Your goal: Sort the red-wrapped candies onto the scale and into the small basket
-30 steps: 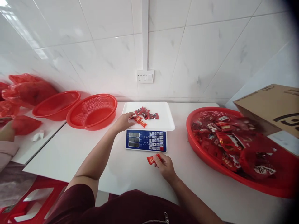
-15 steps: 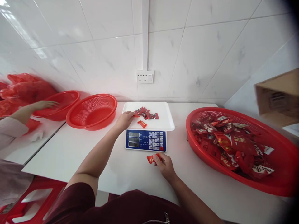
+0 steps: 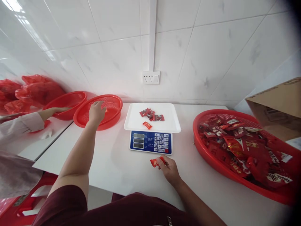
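Observation:
My left hand (image 3: 97, 112) is over the red mesh basket (image 3: 117, 116) left of the scale, its fingers apart. A small orange-red piece (image 3: 107, 110) shows just beyond its fingertips inside that basket. In my right hand (image 3: 169, 169), a red-wrapped candy (image 3: 154, 162) is pinched between thumb and fingers, just in front of the blue digital scale (image 3: 150, 151). On the scale's white tray (image 3: 135, 110) lie several dark red candy packets (image 3: 158, 117) in a small heap, with one brighter red candy (image 3: 147, 125) apart in front.
A large red basket (image 3: 196, 138) heaped with red packets stands at right, beside a cardboard box (image 3: 277, 100). At far left, a co-worker's sleeve (image 3: 22, 128) reaches toward another red basket (image 3: 78, 95), near red plastic bags (image 3: 37, 91). A wall socket (image 3: 151, 78) is behind the scale.
My left hand has moved left from the packets on the tray to above the red basket, and its fingers have opened. My right hand still holds the candy. The view has shifted slightly.

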`<control>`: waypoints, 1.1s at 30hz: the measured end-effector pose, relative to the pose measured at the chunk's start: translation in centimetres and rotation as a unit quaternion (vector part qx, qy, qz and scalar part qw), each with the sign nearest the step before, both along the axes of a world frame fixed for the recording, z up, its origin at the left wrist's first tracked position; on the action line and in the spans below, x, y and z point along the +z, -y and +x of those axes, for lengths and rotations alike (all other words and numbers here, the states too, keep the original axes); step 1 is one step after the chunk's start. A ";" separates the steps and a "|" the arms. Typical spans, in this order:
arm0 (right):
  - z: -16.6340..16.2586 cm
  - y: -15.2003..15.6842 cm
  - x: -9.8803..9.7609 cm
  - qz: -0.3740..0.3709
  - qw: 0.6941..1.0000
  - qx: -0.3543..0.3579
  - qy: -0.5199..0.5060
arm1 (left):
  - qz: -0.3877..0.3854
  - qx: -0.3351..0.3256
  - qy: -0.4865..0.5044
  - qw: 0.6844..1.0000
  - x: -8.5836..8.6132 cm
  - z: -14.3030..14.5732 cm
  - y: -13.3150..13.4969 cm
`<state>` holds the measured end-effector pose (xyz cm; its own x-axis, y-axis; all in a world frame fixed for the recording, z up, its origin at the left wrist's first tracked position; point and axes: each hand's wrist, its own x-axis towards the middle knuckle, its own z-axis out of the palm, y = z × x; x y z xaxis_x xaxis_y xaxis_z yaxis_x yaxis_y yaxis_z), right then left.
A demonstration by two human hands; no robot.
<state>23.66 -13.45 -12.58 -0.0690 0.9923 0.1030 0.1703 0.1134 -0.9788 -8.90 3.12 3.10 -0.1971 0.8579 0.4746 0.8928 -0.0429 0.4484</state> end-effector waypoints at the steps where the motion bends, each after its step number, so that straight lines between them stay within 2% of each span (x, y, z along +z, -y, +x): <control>1: 0.0 0.0 0.0 0.001 1.000 0.000 0.000 | -0.010 -0.015 0.001 1.000 -0.3 0.7 0.0; 5: -0.1 0.0 -0.1 0.006 1.000 0.002 0.003 | -0.072 -0.117 0.014 0.990 -2.5 6.0 -0.6; 8: -0.1 -0.1 -0.3 0.010 1.000 0.000 0.008 | -0.112 -0.251 -0.015 0.961 -3.8 10.6 -1.6; 11: 0.1 -0.1 -0.4 0.017 1.000 -0.008 0.013 | -0.133 -0.308 -0.065 0.940 -4.3 13.9 -3.0; 15: 0.2 -0.2 -0.2 0.026 0.999 -0.019 0.015 | -0.182 -0.327 -0.083 0.923 -4.0 15.7 -4.8; 19: 0.0 -0.2 0.1 0.029 0.999 -0.014 0.013 | -0.198 -0.335 -0.085 0.917 -3.9 15.3 -5.4; 27: -0.2 -0.1 0.0 0.030 0.999 0.005 0.010 | -0.195 -0.310 -0.038 0.930 -4.5 14.1 -4.7; 33: -0.2 -0.2 0.0 0.027 1.000 0.004 0.008 | -0.195 -0.264 0.021 0.944 -4.4 15.0 -4.9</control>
